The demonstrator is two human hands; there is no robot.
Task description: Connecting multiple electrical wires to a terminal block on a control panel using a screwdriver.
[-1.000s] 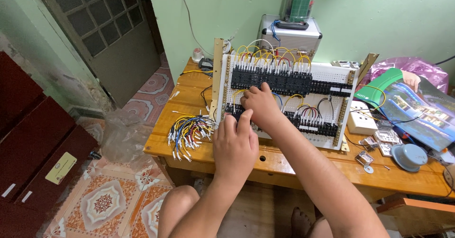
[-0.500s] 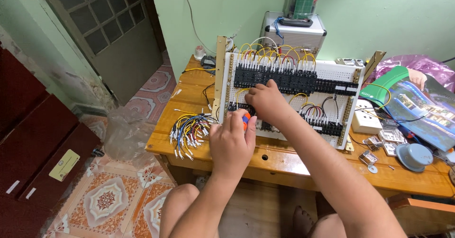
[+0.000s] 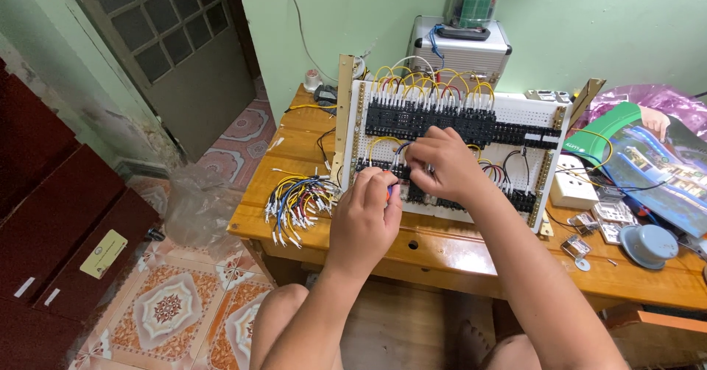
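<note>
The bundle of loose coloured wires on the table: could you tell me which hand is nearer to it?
Left. The left hand is just right of the bundle of loose wires; the right hand is farther right, on the white wiring panel.

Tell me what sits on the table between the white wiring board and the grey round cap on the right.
In the head view, between the wiring board and the grey cap lie a white power socket and some small clear plastic parts on the wooden table.
</note>
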